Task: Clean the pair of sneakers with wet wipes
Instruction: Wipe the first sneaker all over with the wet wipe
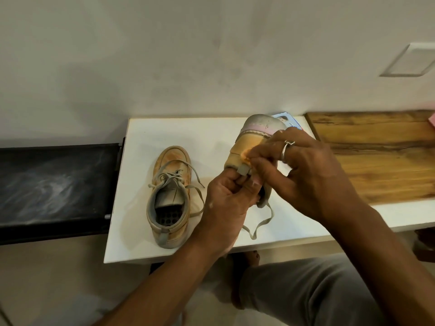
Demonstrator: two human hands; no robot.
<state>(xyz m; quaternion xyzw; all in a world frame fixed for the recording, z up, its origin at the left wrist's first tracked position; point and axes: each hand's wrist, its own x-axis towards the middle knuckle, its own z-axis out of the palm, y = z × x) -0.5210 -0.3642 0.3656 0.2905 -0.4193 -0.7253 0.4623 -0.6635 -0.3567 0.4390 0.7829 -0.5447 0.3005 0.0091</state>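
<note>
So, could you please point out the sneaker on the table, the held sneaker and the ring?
sneaker on the table (174, 156), head view, on its toe cap.
held sneaker (247, 144), head view, on its tan upper.
ring (285, 149), head view, on its band.

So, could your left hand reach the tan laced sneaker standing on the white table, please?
Probably yes, once freed: the tan laced sneaker stands right beside the left hand with nothing between, but that hand grips the raised tan sneaker.

I see 2 tan sneakers w/ grey trim. 1st sneaker (168, 196) sits upright on table (141, 137), laces loose, toe away. 2nd sneaker (249, 142) is lifted, heel twd me, w/ crumpled wipe (247, 157) against its heel.
</note>
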